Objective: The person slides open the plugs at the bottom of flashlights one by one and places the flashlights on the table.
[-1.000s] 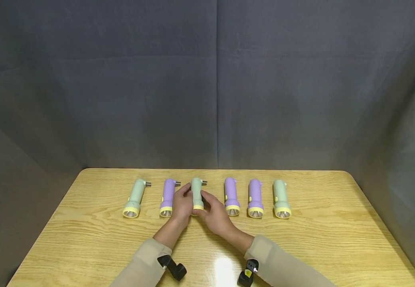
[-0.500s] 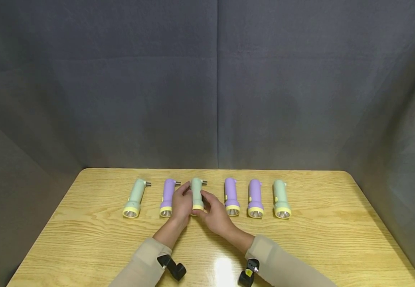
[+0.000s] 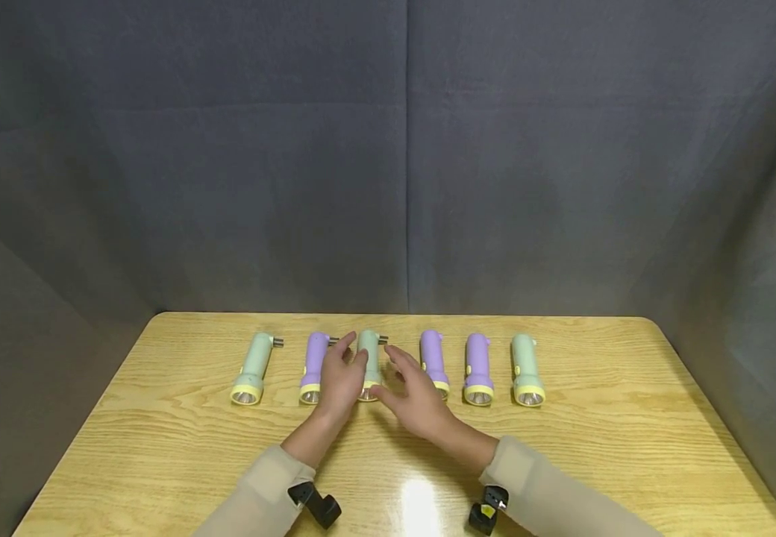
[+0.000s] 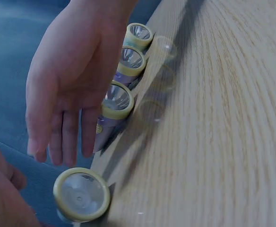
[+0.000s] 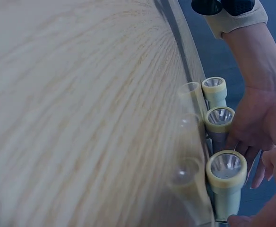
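Note:
A mint green flashlight [image 3: 370, 359] with a yellow rim lies on the table between the two hands, its lens facing the person and metal plug prongs sticking out at its far end. My left hand [image 3: 342, 384] is at its left side, fingers loosely bent, thumb overlapping the body in the head view. To the right, my right hand [image 3: 416, 399] has its thumb and fingers spread, apart from the body. Neither hand grips it. The left wrist view shows its lens [image 4: 81, 195] below the right hand [image 4: 72, 90].
Left of the hands lie a mint flashlight [image 3: 254, 371] and a purple flashlight [image 3: 314, 365]. On the right are two purple ones, the nearer [image 3: 432, 358] partly behind the right hand, and a mint one [image 3: 526, 369]. Grey curtains [image 3: 280, 171] surround the wooden table [image 3: 596, 447].
Both hands have let go of the middle mint flashlight. The right hand has drawn back to the right with fingers spreading, and the left has loosened. The flashlight stays in its place.

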{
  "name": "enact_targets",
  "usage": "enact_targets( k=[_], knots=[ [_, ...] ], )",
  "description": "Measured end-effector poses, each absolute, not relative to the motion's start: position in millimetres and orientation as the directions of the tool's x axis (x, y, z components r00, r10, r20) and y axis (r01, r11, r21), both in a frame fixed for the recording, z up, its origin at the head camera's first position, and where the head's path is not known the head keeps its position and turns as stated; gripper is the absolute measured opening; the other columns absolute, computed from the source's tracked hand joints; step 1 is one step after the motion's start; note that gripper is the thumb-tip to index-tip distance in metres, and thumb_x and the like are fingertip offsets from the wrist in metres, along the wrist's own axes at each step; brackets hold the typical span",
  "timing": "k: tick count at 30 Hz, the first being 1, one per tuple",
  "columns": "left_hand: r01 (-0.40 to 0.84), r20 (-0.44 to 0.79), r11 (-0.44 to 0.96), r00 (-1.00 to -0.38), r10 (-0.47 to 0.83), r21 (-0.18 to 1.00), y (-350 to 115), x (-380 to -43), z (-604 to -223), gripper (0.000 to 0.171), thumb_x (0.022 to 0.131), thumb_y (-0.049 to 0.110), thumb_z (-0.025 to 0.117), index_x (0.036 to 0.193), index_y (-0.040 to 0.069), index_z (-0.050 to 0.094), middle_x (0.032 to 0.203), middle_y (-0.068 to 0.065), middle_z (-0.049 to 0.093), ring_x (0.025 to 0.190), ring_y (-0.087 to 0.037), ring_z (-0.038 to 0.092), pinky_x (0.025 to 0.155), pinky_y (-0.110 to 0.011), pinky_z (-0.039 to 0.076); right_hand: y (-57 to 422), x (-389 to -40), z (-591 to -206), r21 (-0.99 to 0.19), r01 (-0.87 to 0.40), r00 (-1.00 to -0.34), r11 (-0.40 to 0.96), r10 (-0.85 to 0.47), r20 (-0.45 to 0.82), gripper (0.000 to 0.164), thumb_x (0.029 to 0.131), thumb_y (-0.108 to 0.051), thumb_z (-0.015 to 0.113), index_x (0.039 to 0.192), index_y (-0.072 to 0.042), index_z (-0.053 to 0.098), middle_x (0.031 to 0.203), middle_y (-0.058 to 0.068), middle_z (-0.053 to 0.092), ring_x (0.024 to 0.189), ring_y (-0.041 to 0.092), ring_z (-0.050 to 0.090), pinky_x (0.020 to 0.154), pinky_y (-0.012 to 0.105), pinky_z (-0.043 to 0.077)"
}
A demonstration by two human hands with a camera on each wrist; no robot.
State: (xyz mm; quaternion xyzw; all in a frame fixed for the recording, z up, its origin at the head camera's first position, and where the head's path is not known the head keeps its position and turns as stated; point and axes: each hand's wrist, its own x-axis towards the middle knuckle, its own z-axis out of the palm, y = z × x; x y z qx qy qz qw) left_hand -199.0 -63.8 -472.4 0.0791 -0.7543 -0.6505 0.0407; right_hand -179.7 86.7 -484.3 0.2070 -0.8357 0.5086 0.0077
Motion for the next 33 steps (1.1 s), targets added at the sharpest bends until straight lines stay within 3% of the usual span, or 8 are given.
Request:
enact_targets(
  k=[6, 13, 22, 33],
  knots=[
    [0.005, 0.030, 0.200, -0.992, -0.122, 0.980, -64, -191, -457, 0.048, 0.102, 0.010, 0.057, 0.147, -0.004, 0.047, 0.154, -0.024, 0.041, 0.143, -0.044, 0.034, 0.116, -0.060, 0.032, 102, -168, -473, -0.787, -0.397, -0.902, 0.472, -0.360, 0.238, 0.069, 0.099, -0.020, 0.069, 0.155, 0.003, 0.036, 0.159, 0.023, 0.035, 0.145, 0.039, 0.036, 0.111, 0.054, 0.041],
    [0.103, 0.114, 0.221, -0.993, -0.037, 0.970, -56, -182, -443, 0.047, 0.102, 0.010, 0.058, 0.145, -0.004, 0.050, 0.153, -0.021, 0.044, 0.142, -0.044, 0.038, 0.114, -0.060, 0.035, 120, -153, -465, -0.772, -0.385, -0.908, 0.505, -0.359, 0.218, 0.070, 0.098, -0.020, 0.070, 0.155, 0.001, 0.036, 0.162, 0.022, 0.030, 0.145, 0.040, 0.035, 0.112, 0.056, 0.040],
    [0.112, 0.106, 0.248, -0.994, 0.036, 0.962, -43, -184, -438, 0.048, 0.102, 0.009, 0.058, 0.146, -0.008, 0.048, 0.154, -0.024, 0.042, 0.144, -0.041, 0.036, 0.115, -0.054, 0.036, 139, -145, -461, -0.750, -0.348, -0.929, 0.562, -0.313, 0.196, 0.072, 0.097, -0.018, 0.072, 0.155, 0.003, 0.036, 0.162, 0.024, 0.028, 0.148, 0.041, 0.029, 0.115, 0.060, 0.032],
    [0.081, 0.007, 0.343, -0.977, 0.212, 0.936, -22, -193, -445, 0.056, 0.107, 0.017, 0.050, 0.153, -0.009, 0.033, 0.161, -0.028, 0.026, 0.146, -0.048, 0.029, 0.117, -0.058, 0.031, 146, -148, -468, -0.761, -0.288, -0.952, 0.581, -0.260, 0.162, 0.075, 0.099, -0.018, 0.069, 0.155, 0.011, 0.027, 0.163, 0.029, 0.021, 0.146, 0.046, 0.029, 0.116, 0.061, 0.030]
  ],
)
